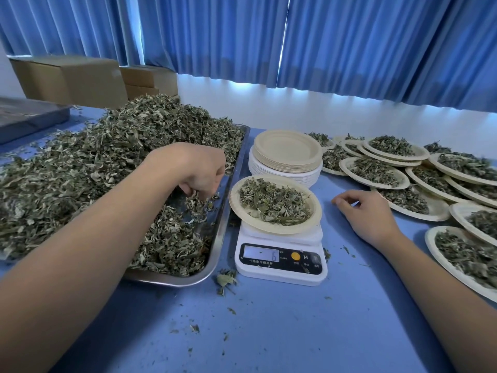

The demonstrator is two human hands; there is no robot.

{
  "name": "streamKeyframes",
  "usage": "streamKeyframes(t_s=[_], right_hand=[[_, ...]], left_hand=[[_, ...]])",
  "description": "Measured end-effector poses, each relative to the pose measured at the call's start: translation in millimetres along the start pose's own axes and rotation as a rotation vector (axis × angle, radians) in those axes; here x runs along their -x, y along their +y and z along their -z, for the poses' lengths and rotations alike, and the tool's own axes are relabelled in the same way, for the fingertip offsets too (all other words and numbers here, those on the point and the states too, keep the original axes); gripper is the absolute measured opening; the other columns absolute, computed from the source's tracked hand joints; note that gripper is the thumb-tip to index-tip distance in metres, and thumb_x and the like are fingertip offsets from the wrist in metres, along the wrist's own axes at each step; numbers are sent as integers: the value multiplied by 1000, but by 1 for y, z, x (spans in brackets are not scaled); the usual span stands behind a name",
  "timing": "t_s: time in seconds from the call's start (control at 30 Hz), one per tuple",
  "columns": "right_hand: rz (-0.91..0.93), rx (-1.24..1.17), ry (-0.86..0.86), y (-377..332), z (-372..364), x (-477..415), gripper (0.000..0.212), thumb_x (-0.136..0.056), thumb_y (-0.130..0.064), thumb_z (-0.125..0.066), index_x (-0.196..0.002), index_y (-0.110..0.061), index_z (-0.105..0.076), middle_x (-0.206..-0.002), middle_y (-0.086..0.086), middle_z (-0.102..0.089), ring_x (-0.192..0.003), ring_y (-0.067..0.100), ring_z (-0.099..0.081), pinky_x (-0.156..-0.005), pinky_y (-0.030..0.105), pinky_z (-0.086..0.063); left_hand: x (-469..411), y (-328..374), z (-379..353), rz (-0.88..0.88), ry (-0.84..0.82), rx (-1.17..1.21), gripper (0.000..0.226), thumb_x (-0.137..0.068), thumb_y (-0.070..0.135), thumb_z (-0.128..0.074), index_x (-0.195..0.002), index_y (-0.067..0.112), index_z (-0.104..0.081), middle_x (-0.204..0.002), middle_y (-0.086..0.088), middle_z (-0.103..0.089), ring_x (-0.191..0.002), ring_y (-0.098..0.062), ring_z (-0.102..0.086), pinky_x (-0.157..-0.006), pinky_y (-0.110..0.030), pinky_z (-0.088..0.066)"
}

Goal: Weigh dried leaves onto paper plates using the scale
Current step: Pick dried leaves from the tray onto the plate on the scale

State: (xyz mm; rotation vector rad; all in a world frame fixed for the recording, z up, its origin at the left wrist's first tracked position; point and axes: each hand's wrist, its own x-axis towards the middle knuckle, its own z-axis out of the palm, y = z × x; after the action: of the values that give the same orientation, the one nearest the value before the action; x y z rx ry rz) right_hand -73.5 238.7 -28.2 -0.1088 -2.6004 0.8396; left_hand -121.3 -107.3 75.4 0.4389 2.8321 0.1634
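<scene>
A white digital scale (281,261) stands on the blue table, its display lit. On it sits a paper plate (314,211) holding a heap of dried leaves (274,203). To its left a metal tray (215,238) carries a big pile of dried leaves (107,157). My left hand (199,170) hangs over the tray's right side, fingers curled down and pinching a tuft of leaves. My right hand (368,214) rests on the table to the right of the scale, fingers loosely bent, holding nothing.
A stack of empty paper plates (287,154) stands behind the scale. Several filled plates (376,170) overlap across the right side of the table. Cardboard boxes (72,79) sit at the back left under blue curtains. Loose leaf bits (226,279) litter the table.
</scene>
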Motion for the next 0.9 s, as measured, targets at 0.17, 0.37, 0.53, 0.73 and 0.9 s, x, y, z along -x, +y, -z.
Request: streamKeyframes(t_s=[0.17, 0.37, 0.53, 0.73, 0.9], right_hand=[[-3, -3, -2, 0, 0, 0, 17, -100, -23, -62, -90, -24, -76, -86, -7, -70, -71, 19, -63, -60, 24, -46], [-2, -7, 3, -1, 0, 1, 17, -100, -22, -62, -90, -23, -76, -86, -7, -71, -75, 6, -60, -63, 23, -44], [-4, -6, 3, -2, 1, 1, 18, -100, -22, -61, -91, -23, -76, -84, -12, -69, -72, 5, -60, -60, 20, -43], [-12, -21, 4, -2, 1, 2, 18, -100, -24, -62, -88, -27, -75, -84, -14, -68, -73, 3, -59, -60, 20, -41], [-12, -15, -6, -2, 2, 2, 19, -100, -24, -61, -88, -27, -75, -84, -13, -68, -71, 19, -64, -56, 25, -44]], left_hand=[[8, 1, 9, -61, 56, -17, 18, -78, 4, -82, -83, 16, -70, -74, 4, -64, -67, -14, -59, -60, -27, -46], [18, 2, 23, -118, 255, 98, 17, -79, 5, -82, -84, 17, -70, -70, 3, -61, -66, -17, -59, -63, -29, -47], [20, 14, 22, -166, 359, 189, 18, -78, 6, -83, -82, 19, -71, -68, 2, -63, -63, -17, -61, -58, -29, -47], [24, 32, 12, -347, 197, 459, 21, -77, 10, -85, -91, 19, -74, -88, -4, -76, -79, -15, -71, -70, -23, -57], [21, 26, 14, -345, 184, 476, 15, -84, 14, -80, -97, 18, -74, -82, 2, -77, -78, -11, -74, -75, -28, -53]])
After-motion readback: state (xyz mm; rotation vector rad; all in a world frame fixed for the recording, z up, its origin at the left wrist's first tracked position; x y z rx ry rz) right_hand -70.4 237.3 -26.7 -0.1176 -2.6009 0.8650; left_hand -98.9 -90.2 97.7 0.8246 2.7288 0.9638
